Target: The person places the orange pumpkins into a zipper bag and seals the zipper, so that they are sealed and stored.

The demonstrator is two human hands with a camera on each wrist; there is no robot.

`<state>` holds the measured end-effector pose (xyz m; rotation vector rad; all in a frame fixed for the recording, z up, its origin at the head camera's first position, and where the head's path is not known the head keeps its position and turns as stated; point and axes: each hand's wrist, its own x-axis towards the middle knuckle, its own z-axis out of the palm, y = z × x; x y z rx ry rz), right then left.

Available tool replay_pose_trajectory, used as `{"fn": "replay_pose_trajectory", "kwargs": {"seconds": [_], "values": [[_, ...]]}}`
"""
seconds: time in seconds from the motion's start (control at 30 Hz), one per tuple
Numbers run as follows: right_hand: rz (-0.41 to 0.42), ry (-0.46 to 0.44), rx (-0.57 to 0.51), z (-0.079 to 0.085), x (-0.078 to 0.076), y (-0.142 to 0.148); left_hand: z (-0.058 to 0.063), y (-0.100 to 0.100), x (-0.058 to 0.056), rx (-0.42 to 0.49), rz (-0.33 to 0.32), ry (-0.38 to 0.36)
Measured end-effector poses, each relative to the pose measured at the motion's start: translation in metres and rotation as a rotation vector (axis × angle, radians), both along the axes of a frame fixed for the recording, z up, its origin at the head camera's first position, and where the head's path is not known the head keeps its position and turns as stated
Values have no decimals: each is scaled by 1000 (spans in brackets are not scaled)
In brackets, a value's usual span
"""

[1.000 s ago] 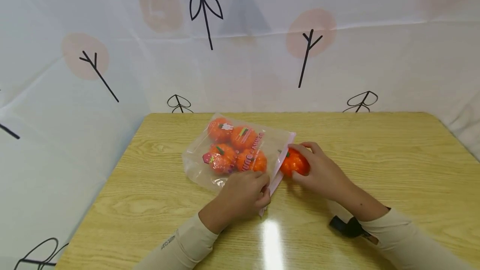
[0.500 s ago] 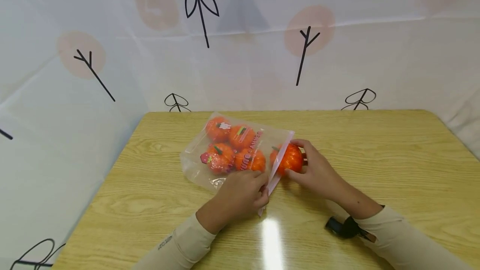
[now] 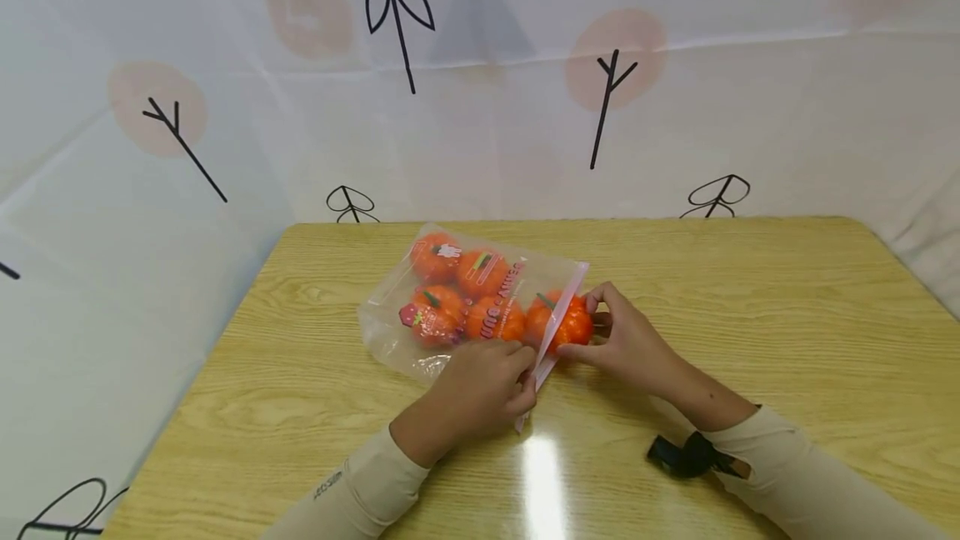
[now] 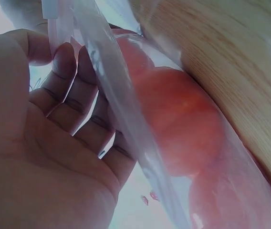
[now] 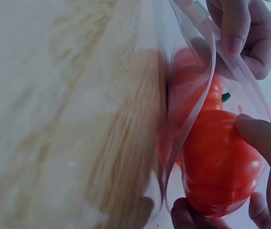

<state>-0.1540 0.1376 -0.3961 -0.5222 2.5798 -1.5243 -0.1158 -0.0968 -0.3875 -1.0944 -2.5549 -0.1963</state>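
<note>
A clear plastic zip bag [image 3: 393,340] with pink print lies on the table, several small orange toy pumpkins [image 3: 438,307] inside it. Near the slider, my left hand [image 3: 483,390] pinches the rim of the bag's mouth between thumb and fingers, as the left wrist view also shows. Another orange pumpkin [image 5: 221,162] is partly inside the mouth, its green-stemmed side under the plastic. My right hand [image 3: 630,348] holds its outer side, thumb on one side and fingertips on the other. In the right wrist view the bag's two edges stand apart around this pumpkin.
The wooden table [image 3: 750,298] reaches back to a white cloth [image 3: 495,140] printed with plants. A black strap piece [image 3: 686,455] hangs at the right wrist, just above the tabletop.
My right hand has moved left, pushing the pumpkin from outside the bag's mouth to partly within it. The left hand keeps its pinch on the rim.
</note>
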Motion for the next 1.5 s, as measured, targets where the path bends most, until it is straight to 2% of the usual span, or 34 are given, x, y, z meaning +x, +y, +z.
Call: {"fn": "replay_pose_trajectory", "kwargs": {"seconds": [0.27,0.77,1.03,1.3,1.5], "values": [[64,-20,-20,-5,-1,0,2,0,1,-35,11,-55],[140,3,-2,-8,-3,-1,2,0,2,-30,-2,-62],[166,20,-4,-11,-3,0,1,0,1,-9,-16,-37],[207,49,-1,-11,-2,2,0,0,1,4,-18,22],[245,52,4,-10,-2,3,1,0,1,-12,-8,20]]}}
